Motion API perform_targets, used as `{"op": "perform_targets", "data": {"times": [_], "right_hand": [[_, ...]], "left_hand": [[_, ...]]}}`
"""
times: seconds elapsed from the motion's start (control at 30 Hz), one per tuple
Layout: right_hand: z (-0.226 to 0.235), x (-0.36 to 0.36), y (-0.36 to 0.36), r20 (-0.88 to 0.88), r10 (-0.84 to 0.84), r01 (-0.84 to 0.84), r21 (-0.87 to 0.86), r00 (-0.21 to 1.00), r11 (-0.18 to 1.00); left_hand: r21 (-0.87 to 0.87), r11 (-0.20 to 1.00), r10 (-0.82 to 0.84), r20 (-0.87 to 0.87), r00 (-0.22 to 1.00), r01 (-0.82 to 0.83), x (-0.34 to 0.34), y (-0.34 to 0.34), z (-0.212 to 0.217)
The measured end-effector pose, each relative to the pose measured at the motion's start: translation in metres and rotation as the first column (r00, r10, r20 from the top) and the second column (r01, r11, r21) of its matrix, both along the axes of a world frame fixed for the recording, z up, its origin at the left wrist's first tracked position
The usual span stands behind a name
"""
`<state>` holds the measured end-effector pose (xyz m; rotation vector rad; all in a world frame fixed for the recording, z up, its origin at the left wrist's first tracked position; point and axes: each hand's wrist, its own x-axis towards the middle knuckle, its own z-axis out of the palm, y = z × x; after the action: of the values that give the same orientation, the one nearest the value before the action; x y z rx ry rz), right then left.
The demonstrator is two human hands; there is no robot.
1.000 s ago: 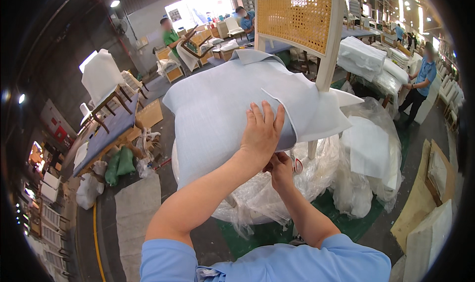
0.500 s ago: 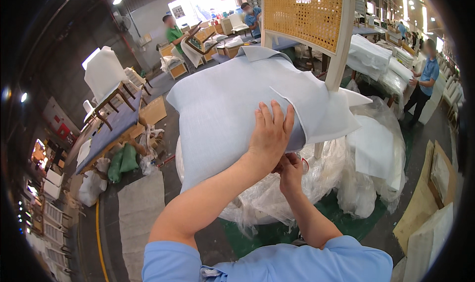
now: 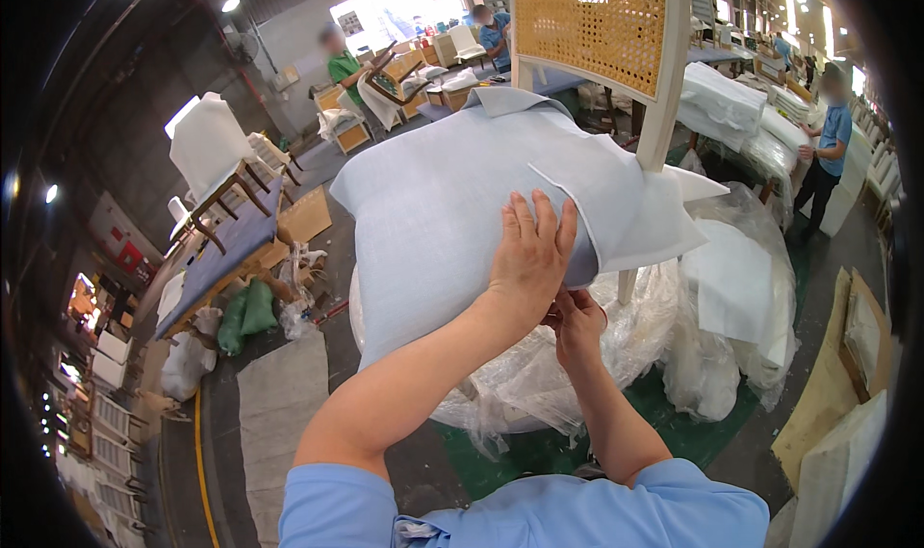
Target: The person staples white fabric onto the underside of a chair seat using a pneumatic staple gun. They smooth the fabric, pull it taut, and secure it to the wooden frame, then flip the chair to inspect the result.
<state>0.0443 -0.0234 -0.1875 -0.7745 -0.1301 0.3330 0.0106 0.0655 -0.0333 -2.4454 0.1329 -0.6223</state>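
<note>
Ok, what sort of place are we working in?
Likely a furniture workshop or factory. A tan woven-cane backrest in a cream frame stands close by, and a white-covered chair with dark wooden legs sits up on a long blue-topped table.

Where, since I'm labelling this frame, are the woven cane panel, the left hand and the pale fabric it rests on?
Woven cane panel (image 3: 589, 33): head view, middle of the mesh.
Left hand (image 3: 529, 264): head view, back of the hand.
Pale fabric (image 3: 438, 197): head view, its broad upper face.
</note>
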Motion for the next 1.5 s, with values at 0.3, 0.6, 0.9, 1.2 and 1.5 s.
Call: {"op": "perform_targets", "data": {"times": [0.3, 0.6, 0.9, 1.2, 1.5], "right_hand": [[0.0, 0.002, 0.007, 0.007, -0.013, 0.013, -0.053, 1.0, 0.999], [0.001, -0.007, 0.017, -0.004, -0.027, 0.027, 0.102, 1.0, 0.994], [-0.011, -0.001, 0.017, -0.061, -0.029, 0.029, -0.003, 0.998, 1.0], [-0.003, 0.003, 0.021, -0.053, -0.003, 0.004, 0.022, 0.999, 1.0], [-0.009, 0.0, 0.022, 0.013, -0.048, 0.046, 0.087, 0.999, 0.995]], "left_hand": [[-0.083, 0.996, 0.014, -0.022, 1.0, -0.016, 0.003, -0.003, 0.005], [-0.085, 0.996, -0.008, 0.045, 0.999, 0.011, 0.004, -0.003, -0.003], [-0.165, 0.986, -0.042, -0.071, 0.997, 0.029, 0.003, -0.001, 0.01], [-0.144, 0.989, 0.027, -0.11, 0.994, -0.043, -0.009, -0.005, 0.016], [-0.245, 0.97, -0.036, -0.132, 0.991, 0.002, -0.006, 0.001, 0.022]]}}
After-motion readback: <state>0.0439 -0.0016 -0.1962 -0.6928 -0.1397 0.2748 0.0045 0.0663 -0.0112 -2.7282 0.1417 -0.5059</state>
